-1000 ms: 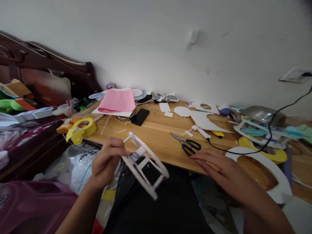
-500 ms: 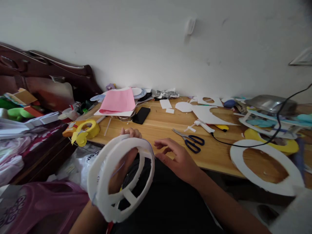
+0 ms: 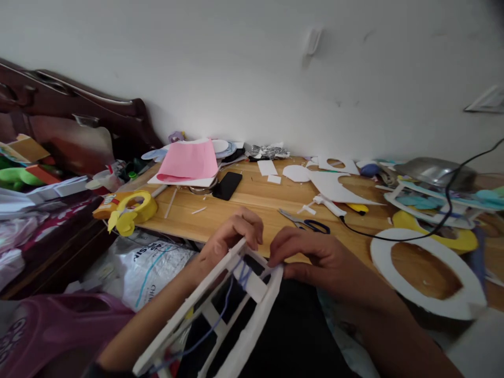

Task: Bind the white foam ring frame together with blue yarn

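Note:
Over my lap I hold a white foam-board double ring [image 3: 220, 310], its two hoops joined by short white crosspieces, with blue yarn wound round one piece. My left hand [image 3: 232, 239] grips the far top edge of the ring, fingers curled over the rim. My right hand [image 3: 315, 257] pinches the ring's right top edge beside the yarn. The ring tilts edge-on toward me, its near end low at the picture's bottom.
A wooden desk [image 3: 252, 207] carries blue-handled scissors [image 3: 309, 224], a black phone [image 3: 227, 186], pink paper [image 3: 189, 160], a yellow tape roll [image 3: 136, 207], a white glue gun [image 3: 328, 205] with a black cord, a large white foam ring [image 3: 427, 273] and foam scraps. A dark bed headboard [image 3: 79, 126] stands left.
The ring has turned from face-on to edge-on and dropped lower. My right hand has come off the desk edge and taken hold of the ring's rim beside my left hand.

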A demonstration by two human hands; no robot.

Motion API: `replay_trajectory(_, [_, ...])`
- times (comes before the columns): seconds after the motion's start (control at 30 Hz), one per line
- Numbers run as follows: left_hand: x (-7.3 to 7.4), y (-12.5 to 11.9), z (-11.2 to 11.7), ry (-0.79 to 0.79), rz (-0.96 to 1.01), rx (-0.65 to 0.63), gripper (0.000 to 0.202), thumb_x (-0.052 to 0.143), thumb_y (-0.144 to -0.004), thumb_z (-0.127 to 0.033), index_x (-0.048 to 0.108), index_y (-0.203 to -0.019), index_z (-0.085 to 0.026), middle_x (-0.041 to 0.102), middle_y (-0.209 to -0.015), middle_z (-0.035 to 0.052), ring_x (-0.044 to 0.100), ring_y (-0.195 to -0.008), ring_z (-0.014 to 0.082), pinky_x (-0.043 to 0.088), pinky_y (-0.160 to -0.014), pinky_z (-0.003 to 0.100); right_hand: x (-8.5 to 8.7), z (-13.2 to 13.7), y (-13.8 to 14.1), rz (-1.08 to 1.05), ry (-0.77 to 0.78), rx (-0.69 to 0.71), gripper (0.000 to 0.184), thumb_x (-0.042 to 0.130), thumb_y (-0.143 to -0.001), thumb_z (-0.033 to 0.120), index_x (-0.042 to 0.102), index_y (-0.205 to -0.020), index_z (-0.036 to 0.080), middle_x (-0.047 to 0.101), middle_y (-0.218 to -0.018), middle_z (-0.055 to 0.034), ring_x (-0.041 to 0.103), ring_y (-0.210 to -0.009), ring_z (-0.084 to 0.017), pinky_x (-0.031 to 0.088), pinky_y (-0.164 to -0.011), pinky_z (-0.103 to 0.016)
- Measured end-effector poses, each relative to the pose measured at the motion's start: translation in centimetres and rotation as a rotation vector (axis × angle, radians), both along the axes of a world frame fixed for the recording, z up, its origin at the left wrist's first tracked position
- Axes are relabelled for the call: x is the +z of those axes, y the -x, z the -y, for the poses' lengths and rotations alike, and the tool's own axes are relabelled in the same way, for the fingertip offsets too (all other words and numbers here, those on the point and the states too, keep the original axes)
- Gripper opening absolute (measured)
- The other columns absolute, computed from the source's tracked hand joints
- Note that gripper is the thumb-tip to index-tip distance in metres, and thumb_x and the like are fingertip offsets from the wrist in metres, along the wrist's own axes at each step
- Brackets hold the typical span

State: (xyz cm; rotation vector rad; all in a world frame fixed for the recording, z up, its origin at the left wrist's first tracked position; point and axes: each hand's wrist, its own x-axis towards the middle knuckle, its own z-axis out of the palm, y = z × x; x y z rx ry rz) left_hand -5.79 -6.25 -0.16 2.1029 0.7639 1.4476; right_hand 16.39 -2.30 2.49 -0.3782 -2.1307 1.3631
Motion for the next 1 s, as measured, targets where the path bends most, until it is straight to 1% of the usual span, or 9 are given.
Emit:
replay_trajectory(0.13, [-0.2,-0.6,-1.6,0.215,0.182,-0.333,0.058,0.024,-0.096,-0.074,0.047,-0.082,-0.023,0.054,-0.085,0.0068,0.058,-0.079,0.0204,0.055,-0.071,0.039,0.0,0.6,-0.4,-0.053,0.106,-0.031,0.008,0.076,-0.088,0.029,0.08,-0.095,0.027,0.072,-0.092,-0.0015,0.067,-0.086,-0.014,0.053,-0.079,-0.026])
replay_trajectory(0.23, [-0.1,-0.9,-1.9,0.303,0.172,-0.45,0.059,0.027,-0.094,-0.076,0.049,-0.083,-0.023,0.055,-0.089,0.008,0.059,-0.081,0.0213,0.056,-0.073,0.04,0.0,1.2,-1.0,-0.053,0.111,-0.067,0.011,0.077,-0.087,0.029,0.08,-0.098,0.03,0.071,-0.095,-0.0021,0.067,-0.091,-0.016,0.054,-0.083,-0.029])
replay_trajectory(0.4, [1.0,-0.8,-1.0,0.26,0.101,-0.492,0.053,0.03,-0.097,-0.07,0.053,-0.087,-0.024,0.058,-0.093,0.0094,0.062,-0.086,0.0219,0.056,-0.077,0.039,1.1,2.2,-2.2,0.024,0.001,-0.145,0.004,0.074,-0.089,0.026,0.078,-0.091,0.027,0.068,-0.093,-0.002,0.066,-0.085,-0.014,0.052,-0.076,-0.026])
replay_trajectory(0.47, [1.6,-0.9,-0.7,0.239,0.052,-0.544,0.049,0.032,-0.099,-0.067,0.054,-0.09,-0.025,0.06,-0.095,0.0098,0.064,-0.091,0.0226,0.057,-0.079,0.039,1.6,2.6,-2.5,0.048,-0.007,-0.156,0.005,0.07,-0.092,0.026,0.075,-0.092,0.025,0.068,-0.092,-0.0018,0.066,-0.083,-0.014,0.052,-0.074,-0.026])
replay_trajectory(0.57, [2.0,-1.1,-0.2,0.241,-0.003,-0.57,0.05,0.029,-0.098,-0.068,0.052,-0.091,-0.025,0.062,-0.096,0.0109,0.066,-0.095,0.0233,0.058,-0.08,0.039,2.0,3.5,-2.7,0.041,-0.001,-0.231,0.007,0.065,-0.095,0.026,0.071,-0.094,0.026,0.069,-0.089,-0.0017,0.065,-0.081,-0.016,0.05,-0.072,-0.029])
replay_trajectory(0.73, [1.4,-1.2,0.3,0.269,0.016,-0.571,0.05,0.028,-0.098,-0.068,0.052,-0.09,-0.026,0.064,-0.091,0.01,0.066,-0.091,0.0222,0.057,-0.082,0.039,1.8,4.9,-3.0,0.09,0.123,-0.243,0.008,0.063,-0.095,0.031,0.067,-0.089,0.028,0.065,-0.08,0.0007,0.062,-0.074,-0.016,0.047,-0.064,-0.028])
replay_trajectory(0.87, [0.5,-1.0,-0.1,0.293,0.032,-0.517,0.053,0.028,-0.097,-0.071,0.052,-0.087,-0.025,0.065,-0.087,0.0106,0.066,-0.089,0.0238,0.056,-0.083,0.042,2.2,5.1,-3.3,0.101,0.256,-0.243,0.018,0.067,-0.092,0.039,0.065,-0.08,0.027,0.057,-0.065,0.0038,0.051,-0.058,-0.012,0.039,-0.049,-0.023])
replay_trajectory(0.93, [0.1,-1.0,-0.4,0.258,0.023,-0.471,0.055,0.024,-0.097,-0.072,0.049,-0.084,-0.024,0.065,-0.084,0.0106,0.065,-0.086,0.0236,0.056,-0.08,0.042,2.9,4.7,-3.4,0.14,0.218,-0.234,0.021,0.068,-0.091,0.042,0.066,-0.078,0.027,0.056,-0.063,0.0037,0.048,-0.053,-0.011,0.035,-0.044,-0.022])
replay_trajectory(1.0, [-0.2,-1.1,-0.6,0.21,0.004,-0.432,0.057,0.021,-0.098,-0.072,0.047,-0.082,-0.024,0.064,-0.08,0.0101,0.065,-0.083,0.023,0.056,-0.076,0.041,3.6,4.2,-3.4,0.181,0.047,-0.267,0.017,0.067,-0.092,0.04,0.068,-0.08,0.027,0.058,-0.063,0.0029,0.049,-0.051,-0.011,0.035,-0.042,-0.022])
